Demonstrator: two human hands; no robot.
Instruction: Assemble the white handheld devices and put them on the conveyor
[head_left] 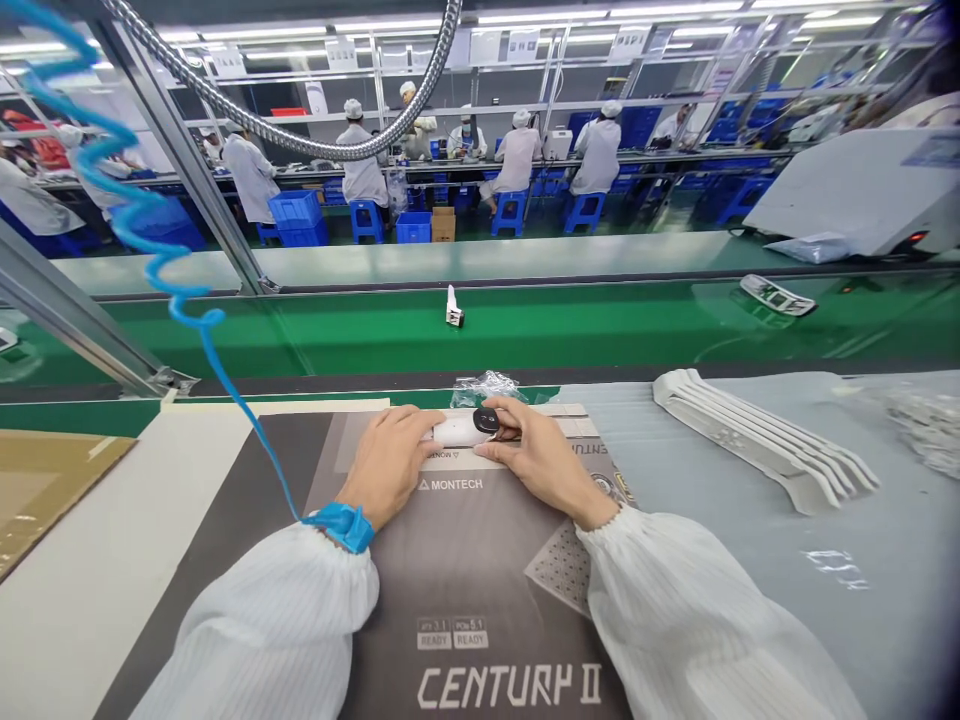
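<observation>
On a dark printed cardboard sheet (420, 560), a small white elongated device (452, 431) lies between my two hands. My left hand (390, 455) is closed on its left end, fingers over the top. At the other end sits a black rounded part (486, 420). My right hand (544, 455) pinches around this black end with thumb and fingers; part of the device is hidden behind them. A blue wrist strap (345, 525) circles my left wrist. Just beyond the hands lies crumpled clear plastic (487, 386).
A green conveyor belt (360, 335) runs across, carrying a white-and-black part (454, 308) and a white shell (778, 296). Nested white curved parts (750, 435) lie right, near clear plastic bags (930, 415). A blue coiled cord (176, 265) hangs left. Co-workers sit far behind.
</observation>
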